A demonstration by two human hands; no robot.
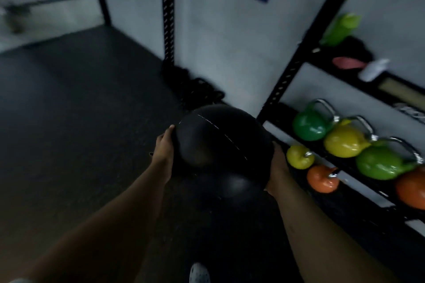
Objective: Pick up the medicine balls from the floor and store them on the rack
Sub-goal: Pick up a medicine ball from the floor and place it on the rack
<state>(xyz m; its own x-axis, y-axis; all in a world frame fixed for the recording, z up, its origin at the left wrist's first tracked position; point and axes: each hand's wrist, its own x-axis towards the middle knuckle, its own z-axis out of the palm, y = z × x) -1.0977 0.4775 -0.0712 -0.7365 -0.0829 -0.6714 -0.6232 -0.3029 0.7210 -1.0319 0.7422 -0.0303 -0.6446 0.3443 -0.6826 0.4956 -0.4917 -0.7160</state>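
A large black medicine ball with a thin white seam is held in front of me between both hands. My left hand presses on its left side and my right hand on its right side. Just below it, a second dark medicine ball lies on the black floor, partly hidden by the held one. The black metal rack stands to the right along the white wall.
Green, yellow and orange kettlebells fill the rack's lower shelves. A green item and a white bottle lie on a higher shelf. A black upright post and a pile of dark rope stand ahead. My shoe shows at the bottom.
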